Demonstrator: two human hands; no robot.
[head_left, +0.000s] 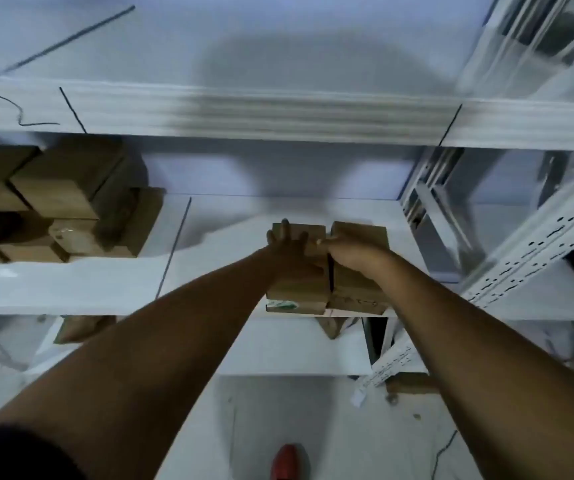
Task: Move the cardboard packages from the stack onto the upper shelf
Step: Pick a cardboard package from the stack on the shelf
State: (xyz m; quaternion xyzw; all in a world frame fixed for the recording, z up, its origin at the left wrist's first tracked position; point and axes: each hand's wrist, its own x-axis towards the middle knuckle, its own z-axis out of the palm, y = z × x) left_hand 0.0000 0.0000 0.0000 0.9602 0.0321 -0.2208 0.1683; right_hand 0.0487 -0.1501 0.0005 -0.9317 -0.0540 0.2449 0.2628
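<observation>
Two small stacks of brown cardboard packages stand side by side on a white shelf [71,289], near its front edge. My left hand [287,252] lies on top of the left stack [296,292], fingers spread and wrapped over its top package. My right hand [351,252] grips the top of the right stack [358,289], fingers curled over the far edge. A higher white shelf [278,116] runs across above them, blurred by motion.
A large pile of cardboard packages [53,202] fills the left of the same shelf. A perforated white upright [534,251] leans at the right. More packages [81,329] lie on a lower level. A red shoe tip [289,462] shows on the floor.
</observation>
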